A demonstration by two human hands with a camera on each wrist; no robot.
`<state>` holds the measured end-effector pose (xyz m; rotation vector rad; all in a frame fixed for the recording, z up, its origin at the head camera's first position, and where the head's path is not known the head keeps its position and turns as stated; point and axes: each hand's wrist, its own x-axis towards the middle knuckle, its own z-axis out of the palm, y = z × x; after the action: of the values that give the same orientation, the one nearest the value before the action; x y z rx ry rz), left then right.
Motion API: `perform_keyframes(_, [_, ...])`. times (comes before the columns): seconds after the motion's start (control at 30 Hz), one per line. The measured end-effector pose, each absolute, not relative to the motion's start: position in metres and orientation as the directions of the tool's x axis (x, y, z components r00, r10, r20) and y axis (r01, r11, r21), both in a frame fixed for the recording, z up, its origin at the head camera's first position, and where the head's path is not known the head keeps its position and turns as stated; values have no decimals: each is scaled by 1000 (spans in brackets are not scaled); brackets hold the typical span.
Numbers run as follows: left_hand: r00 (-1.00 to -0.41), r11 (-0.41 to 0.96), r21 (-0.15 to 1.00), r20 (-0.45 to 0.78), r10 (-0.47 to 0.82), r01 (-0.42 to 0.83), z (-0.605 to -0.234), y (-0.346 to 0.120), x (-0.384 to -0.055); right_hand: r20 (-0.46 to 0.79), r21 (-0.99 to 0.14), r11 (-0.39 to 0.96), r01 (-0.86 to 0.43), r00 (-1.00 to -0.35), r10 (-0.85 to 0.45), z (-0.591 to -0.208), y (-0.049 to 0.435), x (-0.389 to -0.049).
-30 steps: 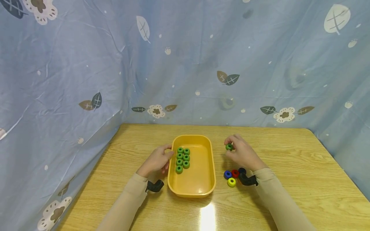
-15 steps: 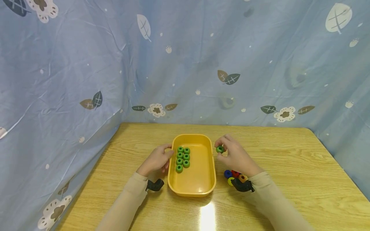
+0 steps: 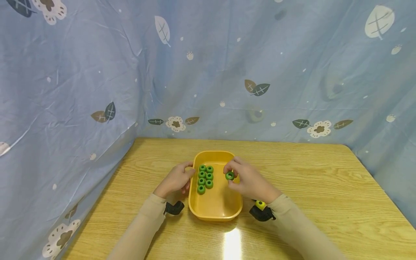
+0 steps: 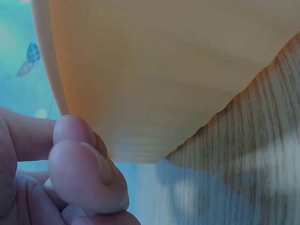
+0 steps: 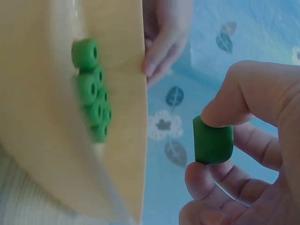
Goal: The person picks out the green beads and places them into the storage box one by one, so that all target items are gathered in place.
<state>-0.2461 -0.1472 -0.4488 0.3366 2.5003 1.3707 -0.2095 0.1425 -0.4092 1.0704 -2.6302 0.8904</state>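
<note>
My right hand (image 3: 250, 181) pinches a green bead (image 5: 213, 143) between thumb and fingers, over the right part of a yellow tray (image 3: 219, 209). The bead is short and rounded, with a hole through it. Several matching green beads (image 5: 84, 54) stand inside the tray on its left side, in two columns, the left column one longer. At the tray's left wall is my left hand (image 3: 176, 179), holding the rim with the thumb on top and other fingers outside. The left wrist view shows those fingertips (image 4: 84, 173) right at the rim.
On the wooden table (image 3: 325, 180), a yellow bead (image 3: 260, 205) shows right of the tray, partly covered by the black wrist strap (image 3: 261, 213). Other loose beads there are hidden under the right wrist. A blue patterned curtain (image 3: 208, 72) hangs behind and at the sides.
My right hand has carried the green bead leftward from the table's right side to over the tray. Its wrist now hides the loose blue, red and orange beads. My left hand has stayed put.
</note>
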Motion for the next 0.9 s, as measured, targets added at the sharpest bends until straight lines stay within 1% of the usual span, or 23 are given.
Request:
perform_keyframes(0.17, [-938, 535, 842, -128, 323, 69, -449, -147, -246, 301, -462, 525, -715, -683, -666, -401, 125, -209])
perform_keyframes(0.27, [-938, 538, 840, -124, 323, 74, -449, -147, -246, 286, -474, 500, -724, -664, -690, -401, 116, -212])
perform_keyframes(0.6, [-936, 535, 841, -121, 331, 81, -451, -149, -247, 204, -499, 510, -701, -667, -717, -409, 94, -227])
perform_keyframes(0.77, [-937, 530, 845, -120, 329, 78, -451, -149, -247, 170, -493, 528, -691, -672, -721, -406, 86, -233])
perform_keyframes(0.9, [-936, 530, 844, -118, 331, 81, -449, -148, -247, 147, -460, 558, -691, -679, -719, -404, 80, -238])
